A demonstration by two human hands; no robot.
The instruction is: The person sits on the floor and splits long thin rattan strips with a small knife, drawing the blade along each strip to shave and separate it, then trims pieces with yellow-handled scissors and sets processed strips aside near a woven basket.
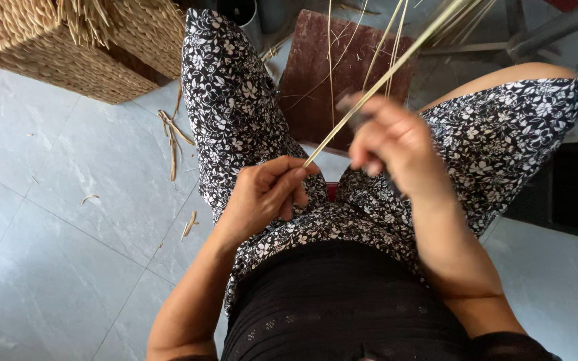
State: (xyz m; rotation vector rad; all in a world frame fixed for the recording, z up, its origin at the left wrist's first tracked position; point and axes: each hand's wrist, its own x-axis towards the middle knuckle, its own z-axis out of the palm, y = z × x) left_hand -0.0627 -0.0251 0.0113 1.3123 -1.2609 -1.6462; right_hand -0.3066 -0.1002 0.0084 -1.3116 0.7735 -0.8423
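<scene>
Both hands grip one pale reed strip [376, 87]: your left hand [265, 194] pinches its light, springy, likely brittle end; your right hand [396, 144] clenches mid-length.

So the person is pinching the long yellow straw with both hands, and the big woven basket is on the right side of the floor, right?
Not quite. In the head view the woven basket sits at the upper left of the floor, not the right. The rest holds: the left hand and right hand both pinch the long yellow straw.
</scene>
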